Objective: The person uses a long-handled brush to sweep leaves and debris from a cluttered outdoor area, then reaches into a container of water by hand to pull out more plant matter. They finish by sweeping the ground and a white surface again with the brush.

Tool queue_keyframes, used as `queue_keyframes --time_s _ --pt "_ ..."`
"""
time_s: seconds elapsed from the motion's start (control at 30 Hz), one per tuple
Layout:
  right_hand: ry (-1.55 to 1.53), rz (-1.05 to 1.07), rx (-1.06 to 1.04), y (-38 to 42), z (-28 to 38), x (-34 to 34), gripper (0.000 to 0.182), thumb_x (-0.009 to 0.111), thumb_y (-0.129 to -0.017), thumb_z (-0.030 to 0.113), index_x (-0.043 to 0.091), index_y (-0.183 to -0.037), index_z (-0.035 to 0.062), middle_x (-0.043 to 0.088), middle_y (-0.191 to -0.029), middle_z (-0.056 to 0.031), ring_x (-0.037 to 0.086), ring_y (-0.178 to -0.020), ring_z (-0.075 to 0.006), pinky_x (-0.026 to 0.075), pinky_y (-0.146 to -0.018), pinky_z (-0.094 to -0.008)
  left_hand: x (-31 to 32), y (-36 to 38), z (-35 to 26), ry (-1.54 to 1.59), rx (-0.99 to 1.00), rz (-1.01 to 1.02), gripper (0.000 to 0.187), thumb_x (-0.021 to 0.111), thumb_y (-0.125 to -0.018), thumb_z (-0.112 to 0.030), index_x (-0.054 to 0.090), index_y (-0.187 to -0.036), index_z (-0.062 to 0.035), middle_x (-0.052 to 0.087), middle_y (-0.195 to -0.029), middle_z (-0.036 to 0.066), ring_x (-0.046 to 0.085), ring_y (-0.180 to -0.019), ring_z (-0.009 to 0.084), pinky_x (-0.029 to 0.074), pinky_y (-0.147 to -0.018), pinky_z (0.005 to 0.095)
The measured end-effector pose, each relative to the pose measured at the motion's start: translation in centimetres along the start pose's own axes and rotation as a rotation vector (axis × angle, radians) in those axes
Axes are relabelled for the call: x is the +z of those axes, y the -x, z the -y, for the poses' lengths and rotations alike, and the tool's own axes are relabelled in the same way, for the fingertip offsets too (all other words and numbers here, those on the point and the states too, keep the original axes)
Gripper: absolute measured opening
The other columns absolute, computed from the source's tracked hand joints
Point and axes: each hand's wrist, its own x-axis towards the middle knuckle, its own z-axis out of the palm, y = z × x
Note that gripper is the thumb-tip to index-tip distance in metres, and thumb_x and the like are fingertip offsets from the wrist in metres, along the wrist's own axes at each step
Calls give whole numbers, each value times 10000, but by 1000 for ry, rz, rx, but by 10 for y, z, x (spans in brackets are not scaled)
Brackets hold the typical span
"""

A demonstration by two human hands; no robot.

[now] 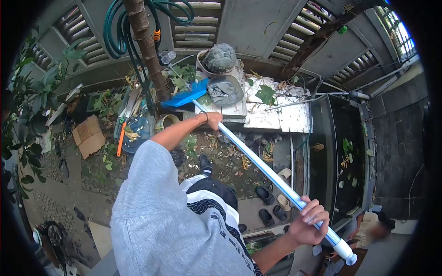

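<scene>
A broom with a blue and white striped handle and a blue head runs diagonally across the head view. My left hand wraps round the handle close below the head. Near the capped end, my right hand has its fingers curled round the same handle. The broom head lies at the left end of the white-topped ledge, beside a grey plastic basin with some pale material inside.
A potted cactus stands behind the basin. A trunk with a green hose rises at left. Several shoes lie near my feet. A glass tank stands at right, with a person seated at lower right.
</scene>
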Motion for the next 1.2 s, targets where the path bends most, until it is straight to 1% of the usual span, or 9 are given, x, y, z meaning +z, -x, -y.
queue_keyframes --time_s 0.1,0.17,0.2,0.4,0.5,0.73,0.93,1.0,1.2 --pt "-240 147 -43 -14 55 -38 324 527 -904 239 461 -615 108 436 -518 -13 393 -461 -108 384 -536 -252 4 39 -69 44 -4 150 338 820 -603 -356 710 -736 -66 636 -622 90 566 -560 241 431 -556 378" --pt "-346 284 -126 -26 83 -31 352 506 -913 189 401 -582 129 347 -440 5 335 -409 -90 350 -485 -232 3 63 -105 70 109 86 330 813 -610 -331 643 -624 -49 587 -547 73 541 -521 232 410 -539 388" --pt "-346 341 -223 -29 87 -32 271 512 -906 271 450 -702 104 351 -559 7 376 -493 -136 376 -558 -273 -3 70 -117 61 126 -10 321 789 -622 -295 593 -592 -43 556 -523 77 521 -497 230 396 -521 390" --pt "-151 -102 -111 -65 19 -17 436 388 -972 127 278 -551 154 300 -462 -3 271 -418 -105 323 -482 -266 -8 23 -54 -145 71 -1022 168 704 -643 -177 592 -649 -52 590 -671 124 589 -719 341 459 -664 424" --pt "-139 -159 -52 -67 -1 -15 429 377 -976 139 300 -554 151 304 -463 -4 261 -413 -106 316 -471 -264 34 -14 -18 -76 -10 -845 199 707 -655 -190 580 -615 -42 582 -662 172 589 -714 381 459 -663 479" --pt "-297 45 -228 -49 92 -27 351 397 -973 230 354 -637 138 293 -532 35 277 -447 -101 314 -489 -251 40 43 -124 -10 43 -504 128 628 -521 -138 606 -585 -30 573 -590 204 582 -636 418 457 -598 490" --pt "-143 -76 -142 -65 60 -39 400 376 -995 125 284 -608 156 260 -493 4 234 -432 -90 290 -478 -242 15 11 -82 -96 166 -1004 272 677 -584 -220 473 -491 -65 485 -515 156 529 -561 367 392 -543 459" --pt "-45 -139 -115 -70 19 -21 406 390 -1003 147 292 -609 147 268 -501 6 234 -434 -92 301 -486 -249 4 -4 -49 -66 -72 -740 184 681 -569 -213 597 -548 -51 593 -584 168 598 -632 393 465 -634 484" --pt "-308 -20 -323 -61 82 3 371 394 -988 233 326 -636 140 293 -540 37 278 -451 -98 308 -487 -262 13 59 -123 -55 30 -331 125 622 -521 -159 565 -520 -47 516 -524 211 545 -567 424 426 -549 499"
